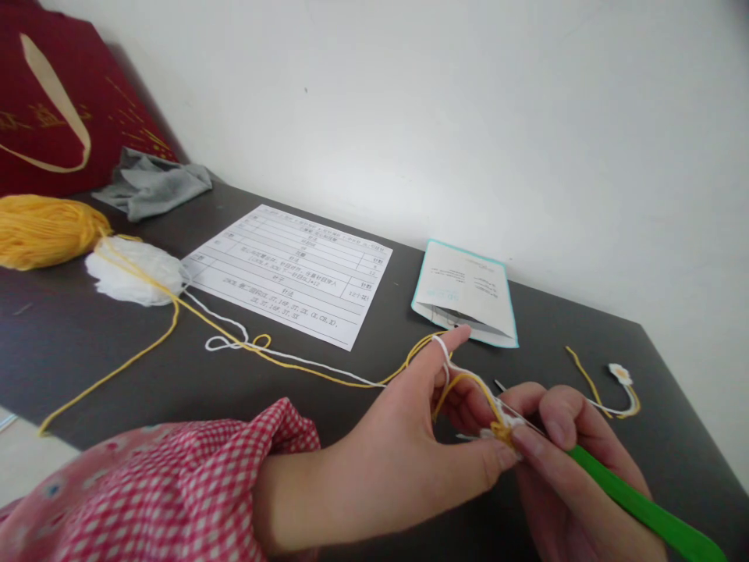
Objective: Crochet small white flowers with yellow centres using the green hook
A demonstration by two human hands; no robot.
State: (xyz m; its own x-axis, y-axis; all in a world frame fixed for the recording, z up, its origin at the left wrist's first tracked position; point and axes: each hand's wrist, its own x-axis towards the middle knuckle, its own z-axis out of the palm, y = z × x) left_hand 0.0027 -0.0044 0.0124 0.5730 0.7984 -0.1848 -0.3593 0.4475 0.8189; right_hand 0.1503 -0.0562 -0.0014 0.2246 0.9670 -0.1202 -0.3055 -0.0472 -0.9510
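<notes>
My left hand pinches a small yellow-and-white crochet piece between thumb and fingers. White yarn loops over its raised index finger, and a yellow strand hangs beside it. In my right hand is a crochet hook with a green handle. The hook's thin metal shaft runs to the crochet piece, where the fingers of both hands meet. Fingers and yarn partly hide the piece and the shaft. Both strands trail left to a white yarn ball and a yellow yarn skein.
A printed sheet lies on the dark table. Near the wall is a white packet with a blue edge. A small crocheted flower with yarn tails lies right. A grey cloth and a red bag stand back left.
</notes>
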